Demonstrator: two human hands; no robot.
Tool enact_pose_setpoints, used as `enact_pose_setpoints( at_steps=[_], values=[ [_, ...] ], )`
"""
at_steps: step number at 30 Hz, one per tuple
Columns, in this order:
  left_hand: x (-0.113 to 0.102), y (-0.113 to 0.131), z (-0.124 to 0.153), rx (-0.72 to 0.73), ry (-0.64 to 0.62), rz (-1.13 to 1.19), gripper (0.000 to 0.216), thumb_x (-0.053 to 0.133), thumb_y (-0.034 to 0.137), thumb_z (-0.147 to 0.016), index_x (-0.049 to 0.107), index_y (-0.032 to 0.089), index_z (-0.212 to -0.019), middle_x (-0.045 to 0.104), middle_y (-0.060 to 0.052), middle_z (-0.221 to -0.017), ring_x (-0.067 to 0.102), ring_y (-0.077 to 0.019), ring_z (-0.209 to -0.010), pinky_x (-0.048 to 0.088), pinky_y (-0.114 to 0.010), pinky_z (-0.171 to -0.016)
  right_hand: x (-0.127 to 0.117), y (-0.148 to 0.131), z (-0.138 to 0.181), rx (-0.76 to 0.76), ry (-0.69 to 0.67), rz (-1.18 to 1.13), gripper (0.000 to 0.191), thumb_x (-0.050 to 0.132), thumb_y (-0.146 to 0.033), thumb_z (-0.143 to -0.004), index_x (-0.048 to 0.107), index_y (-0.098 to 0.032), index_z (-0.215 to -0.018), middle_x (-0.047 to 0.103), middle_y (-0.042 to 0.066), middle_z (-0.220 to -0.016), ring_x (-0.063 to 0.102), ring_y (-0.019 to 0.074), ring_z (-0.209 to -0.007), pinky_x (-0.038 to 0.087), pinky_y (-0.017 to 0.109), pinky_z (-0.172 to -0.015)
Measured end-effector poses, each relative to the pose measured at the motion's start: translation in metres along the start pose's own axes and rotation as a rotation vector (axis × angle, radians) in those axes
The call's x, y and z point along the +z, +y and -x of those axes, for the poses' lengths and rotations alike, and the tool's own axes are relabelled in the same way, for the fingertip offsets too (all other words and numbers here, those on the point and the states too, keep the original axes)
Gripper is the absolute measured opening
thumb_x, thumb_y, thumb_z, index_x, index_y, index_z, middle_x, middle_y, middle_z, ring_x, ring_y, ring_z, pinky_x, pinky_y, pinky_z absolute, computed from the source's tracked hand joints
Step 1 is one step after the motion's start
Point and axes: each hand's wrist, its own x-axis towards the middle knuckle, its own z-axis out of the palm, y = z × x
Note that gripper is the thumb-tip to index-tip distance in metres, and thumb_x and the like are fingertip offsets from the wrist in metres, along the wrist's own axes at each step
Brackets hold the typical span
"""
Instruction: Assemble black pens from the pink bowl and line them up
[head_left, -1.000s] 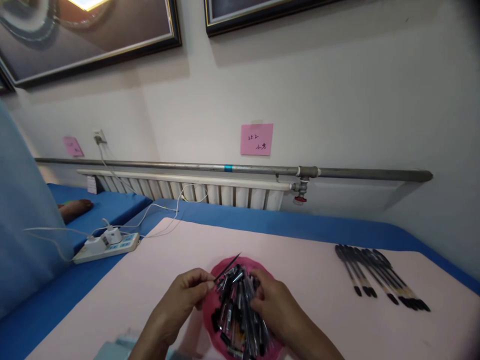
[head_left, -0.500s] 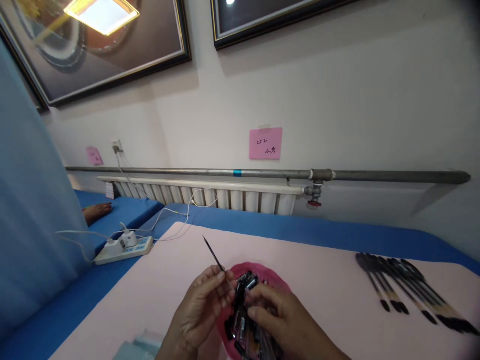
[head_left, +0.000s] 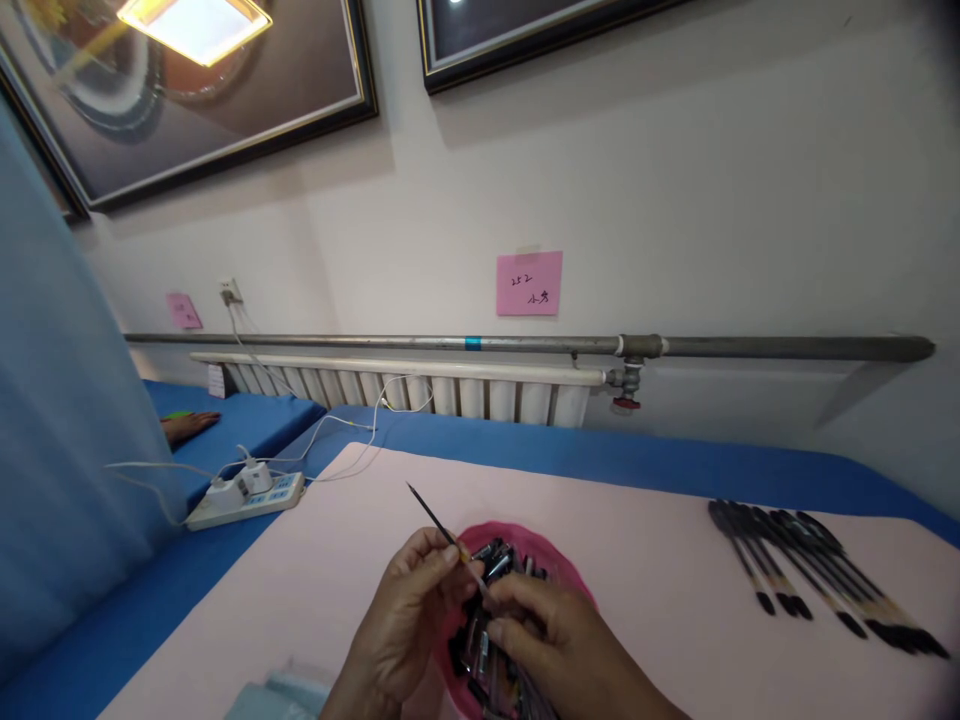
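Observation:
My left hand (head_left: 409, 620) pinches a thin black pen refill (head_left: 435, 518) whose tip points up and to the left. Its lower end meets my right hand (head_left: 559, 645), whose fingers are closed over the pile of black and clear pen parts (head_left: 491, 610). That pile lies in a pink dish (head_left: 559, 570) on the pale pink mat (head_left: 637, 600). What my right fingers grip is hidden among the parts. A row of several assembled black pens (head_left: 810, 575) lies on the mat to the right.
A white power strip (head_left: 247, 495) with plugs and white cables sits on the blue cloth at left. Another person's hand (head_left: 187, 425) rests on the far left table. A radiator (head_left: 420, 385) and pipe run along the wall. A pale blue object (head_left: 277, 695) lies near the bottom edge.
The refill in my left hand swung from pointing up-right to pointing up-left. My right hand shifted closer to the left hand over the pile. The camera tilted up a little.

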Motion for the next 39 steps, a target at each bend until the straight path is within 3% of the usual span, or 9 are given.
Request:
enact_pose_setpoints(
  at_steps=[8, 15, 20, 26, 30, 33, 35, 39],
  values=[
    [-0.001, 0.002, 0.0, 0.133, 0.065, -0.359, 0.011, 0.064, 0.021, -0.072, 0.055, 0.016, -0.069, 0.063, 0.0, -0.063, 0.056, -0.0099, -0.062, 0.041, -0.022, -0.064, 0.0, 0.0, 0.001, -0.061, 0.065, 0.233, 0.015, 0.048, -0.009, -0.071, 0.051, -0.021, -0.063, 0.057, -0.003, -0.065, 0.054, 0.0133, -0.063, 0.037, 0.023, -0.057],
    [0.0, 0.002, 0.0, 0.131, 0.053, -0.337, 0.011, 0.063, 0.024, -0.072, 0.055, 0.016, -0.072, 0.066, -0.002, -0.067, 0.056, -0.0116, -0.062, 0.041, -0.025, -0.065, 0.006, -0.001, -0.001, 0.143, -0.014, -0.124, 0.017, 0.046, -0.009, -0.071, 0.057, -0.022, -0.074, 0.056, -0.004, -0.06, 0.054, 0.0119, -0.052, 0.037, 0.021, -0.048],
    [0.002, 0.001, 0.001, 0.15, 0.092, -0.371, 0.012, 0.062, 0.025, -0.073, 0.054, 0.016, -0.07, 0.065, -0.002, -0.065, 0.056, -0.0111, -0.06, 0.042, -0.024, -0.064, 0.002, -0.008, 0.0, -0.005, 0.064, 0.196, 0.015, 0.048, -0.008, -0.072, 0.053, -0.02, -0.064, 0.056, -0.002, -0.066, 0.055, 0.0137, -0.064, 0.038, 0.024, -0.057],
    [0.006, -0.005, 0.004, 0.177, 0.082, -0.414, 0.009, 0.06, 0.023, -0.075, 0.055, 0.017, -0.07, 0.062, 0.0, -0.067, 0.053, -0.0111, -0.063, 0.041, -0.023, -0.065, -0.001, -0.006, 0.003, -0.108, 0.097, 0.362, 0.015, 0.045, -0.013, -0.079, 0.056, -0.022, -0.074, 0.061, 0.001, -0.076, 0.056, 0.0164, -0.071, 0.041, 0.028, -0.064],
    [0.01, -0.001, 0.008, 0.155, -0.022, -0.495, 0.006, 0.063, 0.022, -0.073, 0.061, 0.017, -0.074, 0.061, 0.001, -0.072, 0.054, -0.0124, -0.07, 0.041, -0.022, -0.067, 0.0, -0.007, 0.001, -0.112, 0.129, 0.273, 0.015, 0.046, -0.016, -0.081, 0.054, -0.023, -0.07, 0.062, 0.0, -0.075, 0.057, 0.0157, -0.07, 0.043, 0.027, -0.063],
    [0.011, 0.002, 0.01, 0.127, -0.139, -0.499, 0.022, 0.063, 0.025, -0.073, 0.063, 0.02, -0.095, 0.065, -0.003, -0.089, 0.057, -0.0164, -0.085, 0.043, -0.026, -0.077, -0.002, -0.008, 0.0, -0.131, 0.169, 0.161, 0.015, 0.045, -0.018, -0.083, 0.058, -0.024, -0.077, 0.064, -0.001, -0.079, 0.059, 0.0152, -0.073, 0.045, 0.026, -0.066],
    [0.01, 0.004, 0.01, 0.14, -0.095, -0.519, 0.031, 0.063, 0.029, -0.074, 0.061, 0.022, -0.104, 0.064, -0.004, -0.096, 0.057, -0.0174, -0.088, 0.043, -0.027, -0.079, -0.004, -0.009, 0.0, -0.126, 0.221, 0.113, 0.014, 0.047, -0.02, -0.083, 0.06, -0.024, -0.084, 0.066, -0.001, -0.081, 0.061, 0.0153, -0.073, 0.046, 0.026, -0.067],
    [0.001, 0.007, 0.007, 0.158, 0.077, -0.666, 0.023, 0.058, 0.033, -0.076, 0.062, 0.019, -0.094, 0.063, -0.001, -0.079, 0.056, -0.015, -0.072, 0.042, -0.025, -0.067, -0.008, -0.01, 0.001, -0.13, 0.314, 0.064, 0.014, 0.05, -0.024, -0.082, 0.061, -0.022, -0.09, 0.067, 0.0, -0.085, 0.061, 0.0161, -0.076, 0.047, 0.027, -0.069]
  ],
)
